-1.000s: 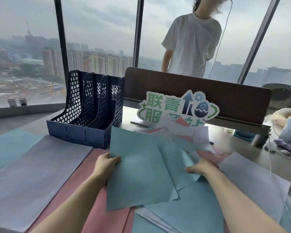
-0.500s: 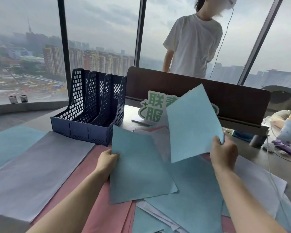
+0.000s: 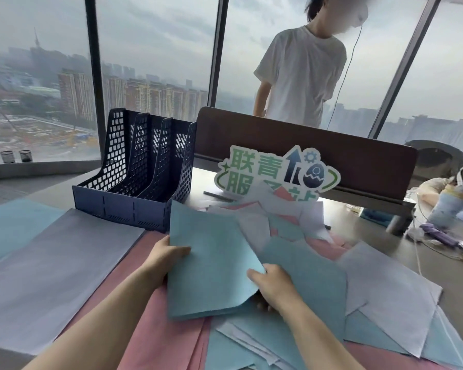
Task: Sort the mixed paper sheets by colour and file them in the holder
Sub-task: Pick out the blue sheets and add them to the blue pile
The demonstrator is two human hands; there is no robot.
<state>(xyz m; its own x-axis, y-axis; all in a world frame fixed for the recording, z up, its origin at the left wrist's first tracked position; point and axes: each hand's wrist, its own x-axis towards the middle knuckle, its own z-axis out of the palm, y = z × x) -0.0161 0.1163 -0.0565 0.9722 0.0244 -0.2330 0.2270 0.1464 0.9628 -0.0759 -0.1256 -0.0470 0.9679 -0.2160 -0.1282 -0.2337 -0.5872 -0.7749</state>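
The left hand (image 3: pixel 166 259) is pinching the left edge of a small stack of blue sheets (image 3: pixel 211 263), thumb lying on top and fingers hidden beneath, while the right hand (image 3: pixel 274 285) is holding the same stack at its lower right corner, thumb over the top sheet and the other fingers tucked under the paper, so both grips are closed on the stack and carrying it just above the tabletop (image 3: pixel 358 225). The stack is sitting near the centre of the view, with the dark blue file holder (image 3: pixel 134 188) at about 11 o'clock from it, standing upright with its three slots open toward the person. A mixed heap of loose sheets (image 3: pixel 318 263) in blue, pink and white is spreading from 1 to 5 o'clock, a pink pile (image 3: pixel 145 329) is lying under the forearms at 7 o'clock, and a white pile (image 3: pixel 51 276) is resting at 9 o'clock with another blue pile (image 3: pixel 14 228) beyond it. These sheets look thin, light and floppy, likely to bend and slide over one another, so the stack is probably best held along two opposite edges, squared up, and kept slightly curved for stiffness before sliding it edge-first into a slot. A person in a white shirt (image 3: pixel 300 76) is standing behind the wooden divider (image 3: pixel 345 158).
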